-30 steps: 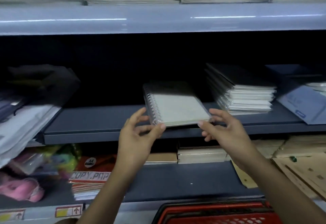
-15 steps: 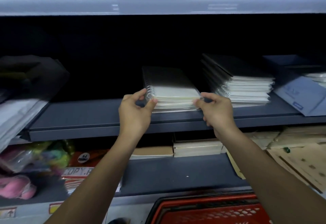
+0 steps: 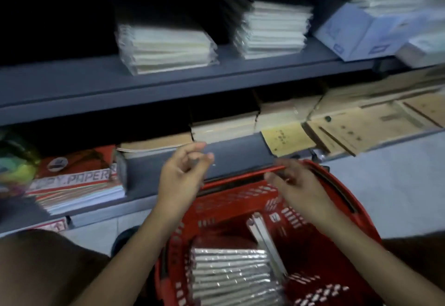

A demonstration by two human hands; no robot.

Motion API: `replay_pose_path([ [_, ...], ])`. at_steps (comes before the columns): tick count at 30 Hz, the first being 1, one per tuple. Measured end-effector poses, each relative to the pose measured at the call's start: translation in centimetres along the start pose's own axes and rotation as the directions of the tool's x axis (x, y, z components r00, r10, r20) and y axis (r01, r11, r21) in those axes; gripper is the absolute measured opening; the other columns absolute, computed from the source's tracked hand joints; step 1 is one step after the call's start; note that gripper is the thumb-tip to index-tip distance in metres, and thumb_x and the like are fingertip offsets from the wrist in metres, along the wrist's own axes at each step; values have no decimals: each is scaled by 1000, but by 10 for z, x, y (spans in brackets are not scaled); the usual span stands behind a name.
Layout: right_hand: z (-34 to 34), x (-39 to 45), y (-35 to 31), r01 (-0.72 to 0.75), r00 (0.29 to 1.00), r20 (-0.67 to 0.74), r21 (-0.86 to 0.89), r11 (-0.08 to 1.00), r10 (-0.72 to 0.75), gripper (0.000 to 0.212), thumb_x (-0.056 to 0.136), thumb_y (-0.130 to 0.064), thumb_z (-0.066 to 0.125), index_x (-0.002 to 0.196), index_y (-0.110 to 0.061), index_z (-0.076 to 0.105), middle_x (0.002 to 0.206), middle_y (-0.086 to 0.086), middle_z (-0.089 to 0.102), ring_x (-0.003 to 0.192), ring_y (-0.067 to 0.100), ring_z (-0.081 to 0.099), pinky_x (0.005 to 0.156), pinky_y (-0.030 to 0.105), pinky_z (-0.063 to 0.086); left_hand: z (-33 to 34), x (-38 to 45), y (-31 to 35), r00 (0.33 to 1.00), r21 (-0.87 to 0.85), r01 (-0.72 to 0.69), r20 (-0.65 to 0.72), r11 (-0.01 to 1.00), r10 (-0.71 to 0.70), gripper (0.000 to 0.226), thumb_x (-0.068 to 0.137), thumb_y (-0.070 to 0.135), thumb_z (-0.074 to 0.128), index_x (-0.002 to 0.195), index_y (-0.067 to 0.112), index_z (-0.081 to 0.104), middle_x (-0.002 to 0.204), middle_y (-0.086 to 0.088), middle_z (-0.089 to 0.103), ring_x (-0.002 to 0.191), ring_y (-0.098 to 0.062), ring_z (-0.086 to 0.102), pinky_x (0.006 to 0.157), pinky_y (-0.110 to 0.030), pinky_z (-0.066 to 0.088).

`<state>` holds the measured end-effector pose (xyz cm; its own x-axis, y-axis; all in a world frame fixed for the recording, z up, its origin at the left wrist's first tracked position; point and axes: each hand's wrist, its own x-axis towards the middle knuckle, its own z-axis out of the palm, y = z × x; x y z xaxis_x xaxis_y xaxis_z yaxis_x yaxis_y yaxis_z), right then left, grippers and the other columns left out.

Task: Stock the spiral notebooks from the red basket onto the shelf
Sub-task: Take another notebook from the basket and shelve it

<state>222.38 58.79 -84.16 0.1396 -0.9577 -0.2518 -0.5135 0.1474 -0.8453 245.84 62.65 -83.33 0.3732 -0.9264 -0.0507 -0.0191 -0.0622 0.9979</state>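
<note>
Motion blur smeared the whole view. The notebooks in the basket (image 3: 342, 199) ran off the bottom edge (image 3: 231, 276). The print on the blue box (image 3: 356, 28) was too soft to read. The red paper pack (image 3: 74, 178) showed only part of its label. The shelf's (image 3: 72, 81) back was lost in darkness.

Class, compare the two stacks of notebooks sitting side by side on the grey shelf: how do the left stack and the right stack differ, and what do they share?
The left stack is shorter; the right stack stands taller, with more notebooks. The left stack sits nearer the front edge of the grey shelf; the right stack sits farther back. Both lie flat with pale page edges facing out and dark covers on top. Blur hides finer detail.
</note>
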Motion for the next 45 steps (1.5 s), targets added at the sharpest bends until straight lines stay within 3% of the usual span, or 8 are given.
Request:
replay_pose_path([
  [6,25,-27,92,-129,920,269,-475,870,283,44,90,-50,65,125,-23,64,119,-2,70,114,17,65,85,22,44,46,-25,-54,890,205,271,319,940,-326,20,89,15,73,108,18,66,82,2,68,51,-5,58,47,-22,47],
  [13,48,-22,166,-279,814,359,-447,850,456,18,93,-53,53,99,-36,55,90,-7,56,85,16,58,68,18,48,63,-35,-77,796,368,320,395,873,-458,25,90,15,72,114,16,63,87,5,67,61,-11,60,53,-21,51],
  [17,42,-22,179,-354,839,328,-275,894,433,63,73,-70,71,80,-8,69,72,-1,60,66,13,54,61,30,44,66,-33,-82,777,429,299,409,853,-478,29,91,17,71,119,15,62,99,0,68,69,-13,62,57,-21,52],
  [22,34,-18,189,-344,862,291,-265,901,415,43,87,-38,75,53,-17,60,46,-10,49,47,3,43,55,27,38,66,-33,-92,748,498,317,392,807,-536,30,92,22,70,120,16,61,99,3,66,73,-13,64,59,-20,53],
  [26,35,-17,178,-262,860,334,-358,896,385,11,96,-35,62,98,-26,69,89,1,69,84,20,64,83,37,48,66,-32,-99,722,539,323,391,778,-571,29,93,18,68,122,16,61,97,5,65,75,-15,65,64,-24,55],
  [29,41,-18,166,-80,914,294,-541,837,278,38,100,-34,51,132,-14,50,118,13,68,108,33,66,90,33,48,63,-28,-101,732,549,322,372,771,-571,30,95,12,64,124,15,60,95,4,66,75,-16,65,72,-29,58],
  [40,-5,3,166,-364,896,71,-448,816,439,20,94,-27,62,76,-17,59,86,8,63,98,29,68,74,26,41,67,-37,-83,723,312,496,368,810,-584,28,98,7,58,126,8,60,106,-18,72,87,-35,74,73,-36,63],
  [45,-51,-6,106,-350,906,184,-181,919,381,16,96,-26,65,104,-14,71,104,-1,73,101,17,65,90,33,44,58,-36,-49,645,58,667,455,743,-614,27,99,14,58,125,6,62,106,-22,75,94,-38,74,80,-42,62],
])
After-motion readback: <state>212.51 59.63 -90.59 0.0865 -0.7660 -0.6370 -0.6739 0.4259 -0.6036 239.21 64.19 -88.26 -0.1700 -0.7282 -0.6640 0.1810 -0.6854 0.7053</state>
